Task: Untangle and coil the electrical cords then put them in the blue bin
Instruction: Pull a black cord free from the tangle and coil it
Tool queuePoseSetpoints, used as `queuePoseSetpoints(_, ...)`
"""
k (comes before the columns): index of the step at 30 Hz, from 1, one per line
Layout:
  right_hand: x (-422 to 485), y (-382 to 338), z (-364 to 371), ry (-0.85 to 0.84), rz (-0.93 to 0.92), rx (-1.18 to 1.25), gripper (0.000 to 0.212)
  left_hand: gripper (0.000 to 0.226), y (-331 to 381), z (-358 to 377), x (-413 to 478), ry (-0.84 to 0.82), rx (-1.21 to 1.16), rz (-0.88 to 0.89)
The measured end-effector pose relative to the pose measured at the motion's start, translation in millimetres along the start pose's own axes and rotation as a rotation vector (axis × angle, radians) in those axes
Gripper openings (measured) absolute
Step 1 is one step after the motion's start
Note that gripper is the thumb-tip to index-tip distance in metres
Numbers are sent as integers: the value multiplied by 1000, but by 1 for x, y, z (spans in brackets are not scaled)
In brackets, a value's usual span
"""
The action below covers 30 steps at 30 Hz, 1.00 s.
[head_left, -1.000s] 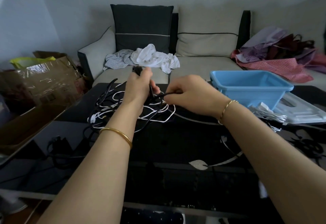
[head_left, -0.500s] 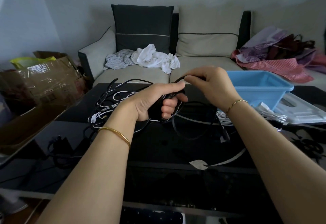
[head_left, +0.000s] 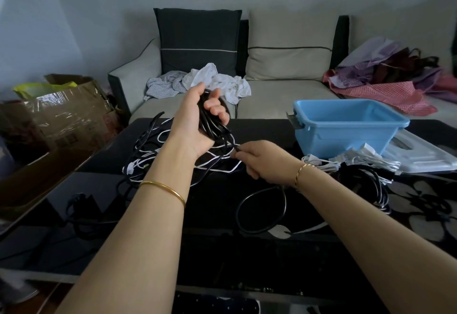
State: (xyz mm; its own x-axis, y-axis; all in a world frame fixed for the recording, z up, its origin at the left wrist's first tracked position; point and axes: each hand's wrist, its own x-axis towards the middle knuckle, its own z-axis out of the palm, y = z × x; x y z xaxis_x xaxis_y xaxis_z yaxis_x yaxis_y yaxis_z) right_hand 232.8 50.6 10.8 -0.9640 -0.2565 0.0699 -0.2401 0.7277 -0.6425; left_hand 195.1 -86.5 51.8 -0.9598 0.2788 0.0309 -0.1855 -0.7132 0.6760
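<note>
One black cord (head_left: 209,122) is gripped as a coil in the raised left hand (head_left: 191,125), its free run pinched by the right hand (head_left: 264,160), above one tangled heap (head_left: 148,145) of black and white cords on the table (head_left: 222,252), with one blue bin (head_left: 346,128) set to the right.

Dim, cool, even light leaves the glossy black glass table (head_left: 247,259) murky, so the thin black electrical cord (head_left: 285,205) on it barely stands out. Pale reflections sheen its left side; wide-angle distortion bends the frame edges
</note>
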Motion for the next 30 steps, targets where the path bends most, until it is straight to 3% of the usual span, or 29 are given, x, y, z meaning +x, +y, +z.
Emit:
queuePoseSetpoints(4, -4, -24, 2, -127, -108, -291, 17, 33, -8, -3, 8, 155, 251, 126)
queuePoseSetpoints(8, -11, -40, -7, -94, -177, -422, 33, 33, -18, -5, 8, 199, 717, 334)
queuePoseSetpoints(10, -14, -45, -19, -43, -201, -439, 30, 39, -19, -7, 3, 180, 937, 395)
queuePoseSetpoints(12, -16, -46, -32, 51, -217, -424, 18, 43, -19, -6, -4, 151, 1100, 357)
queuePoseSetpoints(15, -19, -38, -50, 237, -235, -327, 10, 47, -21, -3, -10, 9, 1199, 141)
queuePoseSetpoints(21, -11, -12, -61, 534, -266, -137, 10, 72, -20, -1, -14, -205, 1023, -203)
queuePoseSetpoints(26, 0, 12, -47, 612, -237, 31, 18, 30, -16, 9, -19, -321, 714, -333)
queuePoseSetpoints(30, 8, 17, -24, 625, -208, 151, 21, 26, -14, 8, -14, -294, 458, -356)
